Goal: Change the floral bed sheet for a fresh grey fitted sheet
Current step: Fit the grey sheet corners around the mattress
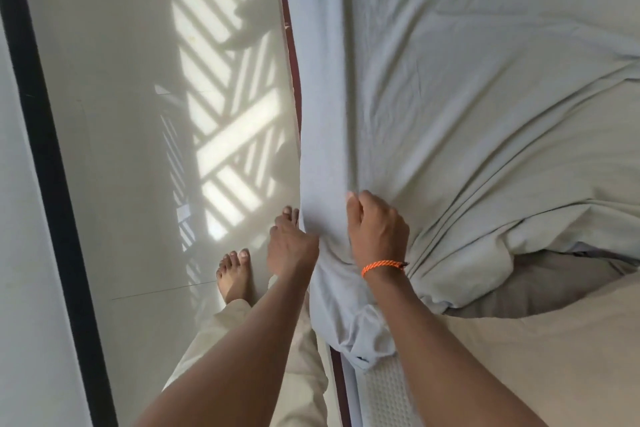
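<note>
While both hands' fingers grip grey fitted sheet, L hand & R hand at mattress edge.

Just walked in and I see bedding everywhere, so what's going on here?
A person stands barefoot beside the bed, fitting a grey sheet over the mattress. The left hand pulls the sheet's side down along the mattress edge, while the right hand, with an orange band at the wrist, grips the fabric on top. The far stretch already lies over the side; near the person the sheet is still bunched, and a corner of the mattress is bare. No floral sheet is in view.
</note>
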Demonstrator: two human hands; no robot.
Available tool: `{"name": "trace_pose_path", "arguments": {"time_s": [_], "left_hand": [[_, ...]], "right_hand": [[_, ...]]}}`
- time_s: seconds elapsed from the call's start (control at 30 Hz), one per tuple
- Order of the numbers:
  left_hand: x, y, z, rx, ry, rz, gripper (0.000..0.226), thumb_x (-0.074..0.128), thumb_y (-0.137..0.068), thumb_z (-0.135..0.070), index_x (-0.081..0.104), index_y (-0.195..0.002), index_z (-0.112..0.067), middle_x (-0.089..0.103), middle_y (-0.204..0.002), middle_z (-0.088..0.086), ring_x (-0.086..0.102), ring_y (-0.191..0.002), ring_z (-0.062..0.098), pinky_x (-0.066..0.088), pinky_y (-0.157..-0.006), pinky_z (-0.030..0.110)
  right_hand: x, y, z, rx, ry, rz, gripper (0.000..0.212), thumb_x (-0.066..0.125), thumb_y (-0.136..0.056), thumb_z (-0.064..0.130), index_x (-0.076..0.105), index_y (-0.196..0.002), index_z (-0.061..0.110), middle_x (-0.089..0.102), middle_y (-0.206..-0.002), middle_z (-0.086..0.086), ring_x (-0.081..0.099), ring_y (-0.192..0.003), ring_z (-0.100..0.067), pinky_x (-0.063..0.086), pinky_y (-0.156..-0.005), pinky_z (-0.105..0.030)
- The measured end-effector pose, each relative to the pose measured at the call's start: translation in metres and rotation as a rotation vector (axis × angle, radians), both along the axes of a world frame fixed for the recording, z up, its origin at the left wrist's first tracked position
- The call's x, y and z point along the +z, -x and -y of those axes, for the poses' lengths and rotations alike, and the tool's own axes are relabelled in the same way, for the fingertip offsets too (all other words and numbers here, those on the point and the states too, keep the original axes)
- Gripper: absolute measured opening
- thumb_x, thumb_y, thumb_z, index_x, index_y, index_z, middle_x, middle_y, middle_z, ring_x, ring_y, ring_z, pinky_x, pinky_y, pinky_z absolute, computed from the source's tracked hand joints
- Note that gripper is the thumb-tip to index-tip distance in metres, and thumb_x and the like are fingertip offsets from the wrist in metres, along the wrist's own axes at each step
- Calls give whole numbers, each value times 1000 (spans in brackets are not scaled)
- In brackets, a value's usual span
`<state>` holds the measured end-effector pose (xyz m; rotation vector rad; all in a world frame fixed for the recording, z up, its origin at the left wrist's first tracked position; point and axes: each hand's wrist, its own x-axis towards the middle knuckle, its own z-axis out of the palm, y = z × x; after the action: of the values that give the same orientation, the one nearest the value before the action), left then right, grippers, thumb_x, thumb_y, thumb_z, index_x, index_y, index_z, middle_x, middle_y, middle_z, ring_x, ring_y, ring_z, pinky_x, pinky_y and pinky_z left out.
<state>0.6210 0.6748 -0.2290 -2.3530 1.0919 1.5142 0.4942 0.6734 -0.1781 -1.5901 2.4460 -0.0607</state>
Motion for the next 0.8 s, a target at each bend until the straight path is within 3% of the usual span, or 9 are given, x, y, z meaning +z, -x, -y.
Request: {"name": "trace_pose_path", "arguments": {"time_s": [0.07, 0.17, 0.23, 0.3, 0.4, 0.5, 0.63, 0.7, 0.8], "left_hand": [[-10, 2, 12, 143, 114, -40, 25, 46, -103, -35, 55, -117, -16, 65, -120, 7, 64, -110, 33, 49, -89, 43], [-23, 20, 36, 325, 105, -239, 36, 39, -101, -54, 59, -119, -30, 67, -119, -2, 63, -114, 27, 50, -106, 50], [-35, 31, 49, 357, 82, -261, 31, 41, -98, -57, 57, -104, -31, 67, -103, -7, 64, -109, 26, 47, -109, 50], [-35, 38, 59, 350, 100, -211, 21, 45, -102, -40, 54, -94, -22, 64, -90, -5, 64, -96, 28, 50, -102, 50], [-31, 33, 56, 296, 177, -33, 15, 48, -95, -25, 52, -85, -14, 60, -76, -1, 58, -74, 27, 47, -67, 38], [-28, 24, 50, 306, 181, 100, 12, 50, -89, -24, 49, -80, -16, 58, -71, 0, 54, -64, 23, 42, -62, 35], [-33, 29, 57, 329, 115, 149, 12, 50, -87, -23, 49, -79, -15, 59, -74, 3, 57, -69, 31, 47, -67, 37], [-39, 32, 63, 358, 32, 116, 11, 50, -86, -25, 53, -82, -15, 63, -82, 4, 61, -79, 34, 52, -75, 39], [-47, 39, 74, 418, -88, 12, 17, 54, -87, -30, 59, -92, -15, 69, -96, 8, 66, -93, 36, 57, -89, 42]], "right_hand": [[-6, 7, 25, 10, 66, 25, 29, 65, -102, 28, 58, -76, 15, 63, -76, -6, 62, -67, -35, 24, -55, -31], [-21, 10, 53, -3, 110, 72, 26, 63, -102, 24, 58, -78, 13, 64, -79, -8, 62, -70, -36, 25, -56, -31], [-30, 8, 68, -16, 105, 95, 27, 63, -101, 25, 58, -77, 14, 66, -77, -9, 62, -70, -38, 24, -57, -32], [-35, 4, 77, -31, 92, 119, 28, 63, -100, 25, 58, -75, 14, 66, -76, -8, 61, -69, -38, 24, -58, -32], [-35, -1, 81, 6, 98, 98, 24, 67, -96, 20, 59, -74, 15, 64, -71, -6, 60, -62, -36, 24, -56, -29], [-33, -5, 82, 114, 109, 71, 25, 67, -94, 20, 57, -72, 15, 61, -66, -5, 59, -57, -32, 24, -51, -29], [-34, 0, 93, 239, 181, 67, 27, 61, -97, 20, 56, -71, 15, 57, -66, -5, 56, -60, -30, 36, -52, -36], [-37, 3, 103, 333, 212, 45, 23, 61, -98, 19, 57, -75, 14, 56, -73, -6, 55, -69, -30, 41, -61, -40], [-44, 7, 121, 589, 100, 49, 4, 61, -91, 13, 63, -87, 14, 58, -90, -6, 53, -87, -29, 44, -73, -41]]}}
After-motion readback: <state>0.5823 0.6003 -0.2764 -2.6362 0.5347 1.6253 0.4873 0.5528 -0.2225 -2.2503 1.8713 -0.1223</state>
